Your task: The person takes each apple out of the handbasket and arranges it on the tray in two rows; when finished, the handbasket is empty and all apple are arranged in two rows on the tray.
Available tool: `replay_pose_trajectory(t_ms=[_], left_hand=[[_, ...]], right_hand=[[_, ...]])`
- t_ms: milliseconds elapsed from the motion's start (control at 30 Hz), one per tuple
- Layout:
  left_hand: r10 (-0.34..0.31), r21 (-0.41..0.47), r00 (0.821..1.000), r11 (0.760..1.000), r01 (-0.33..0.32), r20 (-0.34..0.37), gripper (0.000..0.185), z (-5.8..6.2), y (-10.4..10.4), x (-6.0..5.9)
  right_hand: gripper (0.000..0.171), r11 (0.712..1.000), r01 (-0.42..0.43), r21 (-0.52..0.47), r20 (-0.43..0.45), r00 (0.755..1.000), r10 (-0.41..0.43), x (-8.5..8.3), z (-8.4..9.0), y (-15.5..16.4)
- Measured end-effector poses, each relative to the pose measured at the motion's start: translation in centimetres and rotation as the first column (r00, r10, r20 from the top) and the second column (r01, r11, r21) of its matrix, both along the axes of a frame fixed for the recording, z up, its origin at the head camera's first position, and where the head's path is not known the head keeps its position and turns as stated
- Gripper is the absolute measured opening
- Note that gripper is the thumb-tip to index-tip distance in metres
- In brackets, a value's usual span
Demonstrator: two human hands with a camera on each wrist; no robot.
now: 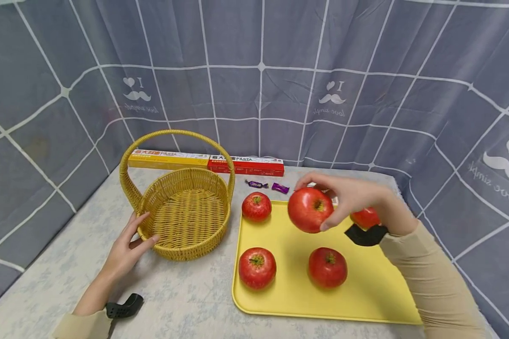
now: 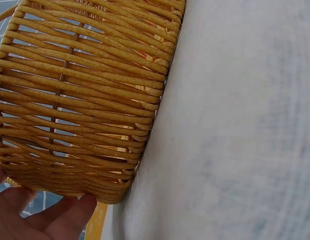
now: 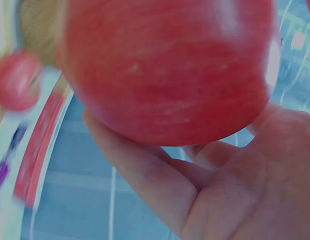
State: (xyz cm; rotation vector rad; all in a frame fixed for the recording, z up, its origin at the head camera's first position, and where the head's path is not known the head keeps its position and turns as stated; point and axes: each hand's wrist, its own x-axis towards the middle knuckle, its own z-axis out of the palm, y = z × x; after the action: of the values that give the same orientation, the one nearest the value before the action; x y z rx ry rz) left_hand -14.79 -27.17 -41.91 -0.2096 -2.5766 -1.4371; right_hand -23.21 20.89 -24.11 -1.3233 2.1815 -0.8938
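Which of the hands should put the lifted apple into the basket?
Right. The right hand already grips the apple above the tray; the left hand rests against the basket.

Readable text, head view only: "PASTA" on yellow box [image 1: 168, 159] and again on red box [image 1: 246, 165], both lying at back of surface; smaller print beside the word too small to read. Curtain [image 1: 254, 70] behind carries mirrored "I", heart + moustache motif w/ script line, looks like "love simple" reversed. Wrist views: no text.
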Motion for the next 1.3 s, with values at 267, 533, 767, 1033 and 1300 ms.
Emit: replay_pose_trajectory(t_ms=[267, 533, 767, 1033, 1300], left_hand=[[-0.003, 0.000, 1.000, 1.000, 0.003, -0.004, 0.067, -0.1, -0.1, -0.1], [-0.003, 0.005, 1.000, 1.000, 0.003, -0.004, 0.067, 0.1, -0.1, -0.1], [-0.006, 0.001, 1.000, 1.000, 0.006, -0.005, 0.066, 0.0, 0.0, -0.1], [-0.019, -0.035, 1.000, 0.999, 0.019, 0.003, 0.064, 0.5, 0.1, 0.1], [-0.039, -0.450, 0.989, 0.888, 0.099, 0.140, 0.065, 3.9, 0.4, 0.6]], right_hand=[[0.066, 0.978, 0.201, -0.057, 0.038, 0.979, -0.199, 1.6, -3.0, 10.6], [0.061, 0.923, 0.384, 0.005, 0.192, 0.906, -0.378, 4.1, -8.8, 17.4], [0.059, 0.886, 0.463, 0.032, 0.276, 0.848, -0.453, 5.7, -13.1, 19.9], [0.059, 0.843, 0.527, 0.112, 0.210, 0.816, -0.538, 6.0, -13.6, 19.7], [0.074, 0.779, 0.489, 0.392, 0.083, 0.825, -0.560, 5.5, -10.2, 18.1]])
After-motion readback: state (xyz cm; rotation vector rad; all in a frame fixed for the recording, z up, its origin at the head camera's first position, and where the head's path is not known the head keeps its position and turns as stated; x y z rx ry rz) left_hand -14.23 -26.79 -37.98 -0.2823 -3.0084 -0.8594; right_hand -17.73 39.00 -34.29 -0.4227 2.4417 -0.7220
